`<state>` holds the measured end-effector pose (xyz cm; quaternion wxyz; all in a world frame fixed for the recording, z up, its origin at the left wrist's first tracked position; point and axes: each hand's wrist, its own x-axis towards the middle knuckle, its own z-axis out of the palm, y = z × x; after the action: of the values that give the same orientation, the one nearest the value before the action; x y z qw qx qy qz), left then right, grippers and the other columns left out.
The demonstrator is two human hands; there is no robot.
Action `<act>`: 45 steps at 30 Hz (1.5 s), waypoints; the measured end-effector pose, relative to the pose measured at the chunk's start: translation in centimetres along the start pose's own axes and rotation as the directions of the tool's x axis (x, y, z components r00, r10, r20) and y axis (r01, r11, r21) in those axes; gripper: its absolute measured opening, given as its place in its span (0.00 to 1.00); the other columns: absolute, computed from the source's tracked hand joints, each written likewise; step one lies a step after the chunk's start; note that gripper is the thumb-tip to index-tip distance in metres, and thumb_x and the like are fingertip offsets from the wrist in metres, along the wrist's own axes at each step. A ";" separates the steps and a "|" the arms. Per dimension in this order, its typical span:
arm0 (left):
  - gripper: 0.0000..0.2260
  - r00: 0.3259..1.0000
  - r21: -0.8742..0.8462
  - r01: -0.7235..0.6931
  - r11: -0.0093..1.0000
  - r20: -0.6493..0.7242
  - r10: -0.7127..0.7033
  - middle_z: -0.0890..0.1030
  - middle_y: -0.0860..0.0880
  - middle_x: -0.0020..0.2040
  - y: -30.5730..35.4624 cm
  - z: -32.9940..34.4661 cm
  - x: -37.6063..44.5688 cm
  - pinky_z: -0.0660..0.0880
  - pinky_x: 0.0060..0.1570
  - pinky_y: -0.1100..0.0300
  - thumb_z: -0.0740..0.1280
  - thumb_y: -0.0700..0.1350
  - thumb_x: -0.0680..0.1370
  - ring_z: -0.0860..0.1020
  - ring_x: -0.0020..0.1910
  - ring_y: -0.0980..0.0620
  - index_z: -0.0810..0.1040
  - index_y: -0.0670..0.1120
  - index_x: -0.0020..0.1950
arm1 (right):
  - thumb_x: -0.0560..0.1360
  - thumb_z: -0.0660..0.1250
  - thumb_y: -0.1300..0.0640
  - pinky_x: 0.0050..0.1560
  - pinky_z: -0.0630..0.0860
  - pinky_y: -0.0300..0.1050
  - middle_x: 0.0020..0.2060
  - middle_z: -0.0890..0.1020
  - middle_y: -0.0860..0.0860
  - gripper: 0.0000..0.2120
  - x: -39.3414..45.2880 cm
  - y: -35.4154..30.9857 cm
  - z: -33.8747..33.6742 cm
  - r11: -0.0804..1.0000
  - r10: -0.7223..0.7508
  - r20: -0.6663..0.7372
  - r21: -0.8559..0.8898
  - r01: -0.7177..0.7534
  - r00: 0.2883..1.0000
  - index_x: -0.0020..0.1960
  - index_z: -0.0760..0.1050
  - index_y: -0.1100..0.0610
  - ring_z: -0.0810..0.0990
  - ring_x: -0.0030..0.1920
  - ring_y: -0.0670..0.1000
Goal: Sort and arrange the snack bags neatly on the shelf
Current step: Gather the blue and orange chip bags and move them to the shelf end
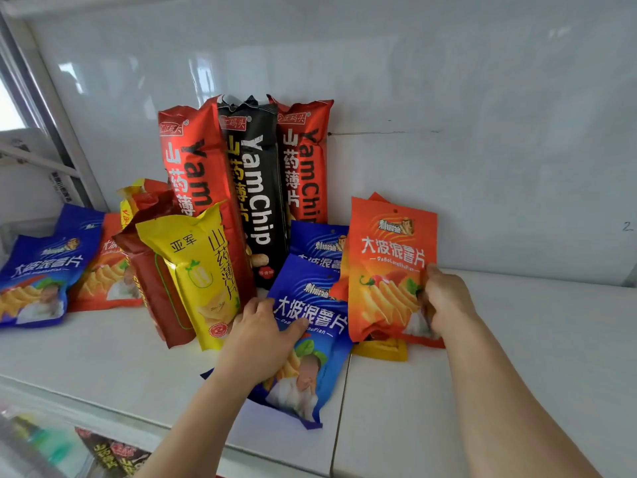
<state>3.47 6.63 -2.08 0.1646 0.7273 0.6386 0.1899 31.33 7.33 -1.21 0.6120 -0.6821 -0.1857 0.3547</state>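
My left hand (260,334) grips the left edge of a blue chip bag (312,326) lying tilted on the white shelf (517,339). My right hand (444,301) holds the right edge of an upright orange chip bag (386,267). Behind them another blue bag (319,244) stands, partly hidden. Three tall Yam Chip bags lean on the back wall: red (193,160), black (256,188), red (305,163). A yellow bag (203,270) and a dark red bag (155,274) lean in front. At the far left lie a blue bag (38,277) and an orange bag (107,270).
A small yellow packet (381,350) lies under the orange bag. The glossy white back wall (448,115) rises behind the shelf. A metal frame post (51,108) stands at the left. More snack bags (113,453) show on the lower shelf.
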 end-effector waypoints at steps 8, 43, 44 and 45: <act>0.41 0.998 -0.056 0.003 0.998 -0.059 -0.006 0.71 0.45 0.70 0.2 0.2 0.3 0.70 0.67 0.50 0.68 0.67 0.73 0.70 0.70 0.44 0.60 0.48 0.78 | 0.82 0.60 0.49 0.52 0.79 0.53 0.39 0.82 0.56 0.16 0.4 -0.4 0.0 0.998 0.045 0.052 0.043 -0.047 0.998 0.49 0.76 0.61 0.82 0.40 0.57; 0.24 0.940 -0.697 0.322 0.641 0.315 -0.130 0.86 0.44 0.52 3.3 -0.7 5.7 0.82 0.53 0.44 0.76 0.54 0.72 0.86 0.48 0.44 0.75 0.44 0.62 | 0.76 0.71 0.53 0.57 0.79 0.60 0.45 0.85 0.58 0.08 2.8 1.0 -2.9 0.983 -0.074 0.130 -0.160 0.095 0.989 0.47 0.80 0.57 0.84 0.46 0.59; 0.26 0.936 -0.700 0.327 0.635 0.333 -0.114 0.86 0.44 0.52 3.3 -0.6 5.8 0.83 0.52 0.43 0.78 0.53 0.71 0.86 0.47 0.44 0.75 0.43 0.63 | 0.75 0.71 0.52 0.57 0.79 0.60 0.45 0.85 0.58 0.08 2.9 1.1 -2.9 0.978 -0.082 0.125 -0.181 0.104 0.989 0.46 0.80 0.57 0.84 0.46 0.59; 0.25 0.939 -0.697 0.315 0.644 0.326 -0.106 0.86 0.44 0.52 3.5 -0.6 5.7 0.83 0.51 0.43 0.79 0.51 0.71 0.86 0.47 0.44 0.75 0.43 0.62 | 0.75 0.71 0.51 0.56 0.79 0.60 0.45 0.85 0.58 0.08 3.0 1.1 -2.9 0.974 -0.083 0.124 -0.197 0.107 0.989 0.46 0.80 0.57 0.84 0.46 0.60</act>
<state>6.83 11.84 0.47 0.5469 0.5357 0.5603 0.3160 35.23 7.16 -3.08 0.5435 -0.7098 -0.2885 0.3430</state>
